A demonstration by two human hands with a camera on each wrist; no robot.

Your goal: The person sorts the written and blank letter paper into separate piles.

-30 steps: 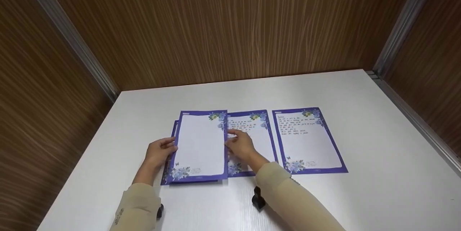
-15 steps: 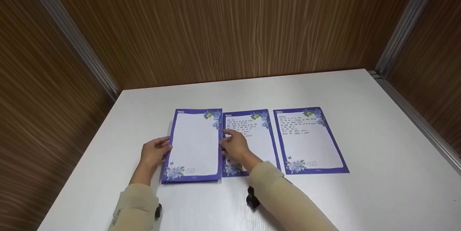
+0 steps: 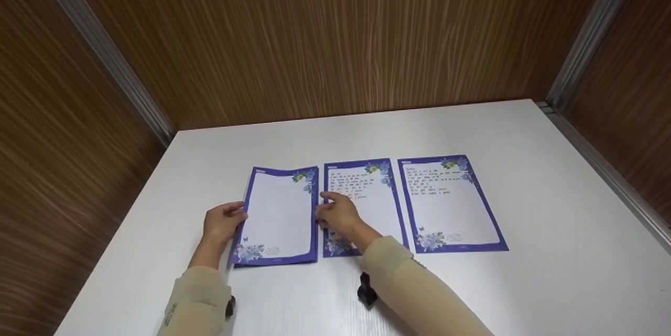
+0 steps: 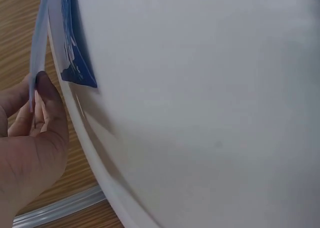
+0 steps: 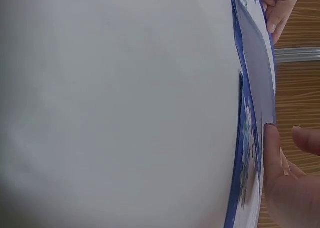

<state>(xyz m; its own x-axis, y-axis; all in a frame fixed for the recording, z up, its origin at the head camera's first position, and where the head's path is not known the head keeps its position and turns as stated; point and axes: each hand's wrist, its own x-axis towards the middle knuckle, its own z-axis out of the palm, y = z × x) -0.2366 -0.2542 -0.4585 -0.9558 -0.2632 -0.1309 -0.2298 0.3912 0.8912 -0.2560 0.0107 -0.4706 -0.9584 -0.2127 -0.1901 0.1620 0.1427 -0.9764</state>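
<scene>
In the head view a purple-bordered sheet of letter paper (image 3: 278, 215), its white face blank, bows slightly over another purple-edged sheet lying under it. My left hand (image 3: 220, 227) pinches its left edge, thumb on one side and fingers on the other, as the left wrist view also shows at the sheet (image 4: 39, 43). At the right edge my right hand (image 3: 341, 215) holds it near the thumb tip, index finger raised apart. A written sheet (image 3: 375, 220) with the same floral border lies partly behind my right hand.
Farther right lies another written sheet (image 3: 451, 210), flat on the white table (image 3: 550, 184). Wood-grain panels (image 3: 356, 37) stand behind and at both sides. Small black pieces (image 3: 367, 291) show at the wrists.
Both hands have carried the blank sheet left and toward the body, over the sheet beneath. The middle written sheet is more exposed. My right index finger has lifted from the edge.
</scene>
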